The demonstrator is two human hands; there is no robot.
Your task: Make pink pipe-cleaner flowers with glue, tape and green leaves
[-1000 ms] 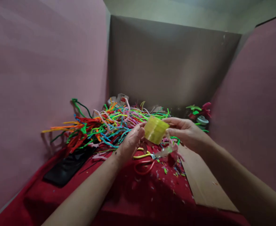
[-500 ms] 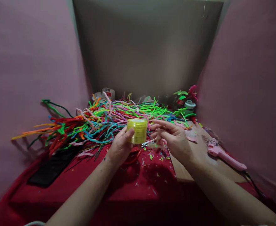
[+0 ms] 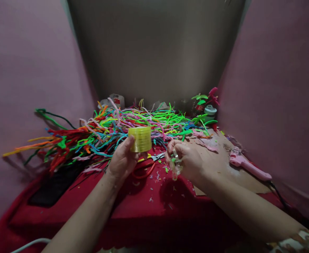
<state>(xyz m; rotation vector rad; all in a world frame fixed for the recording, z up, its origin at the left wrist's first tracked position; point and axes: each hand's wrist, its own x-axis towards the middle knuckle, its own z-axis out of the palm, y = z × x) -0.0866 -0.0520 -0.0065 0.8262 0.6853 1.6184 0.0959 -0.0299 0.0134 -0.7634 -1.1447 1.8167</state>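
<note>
My left hand [image 3: 123, 157] is closed around a yellowish, clear roll of tape [image 3: 142, 140], lifted over the table's middle. Several ridges run round its side, like narrow rolls stacked together. Across from it, my right hand [image 3: 190, 158] has its fingers curled in on a crumpled strip of clear tape [image 3: 176, 165] with green bits stuck to it. Scissors [image 3: 158, 156] with red and yellow on the handles lie on the red cloth [image 3: 149, 207] between and below the hands.
Behind the hands spreads a big heap of coloured pipe cleaners [image 3: 112, 128]. A pink glue gun [image 3: 249, 167] rests on a brown board [image 3: 223, 172] at right. A dark flat object [image 3: 49, 188] lies at left. A small jar [image 3: 209, 112] stands beside pipe-cleaner flowers. Tiny scraps dot the cloth.
The tape has shifted left in my left hand and tilted. My right hand has lowered and its fingers have closed; crumpled clear tape now shows plainly there. More of the scissors shows.
</note>
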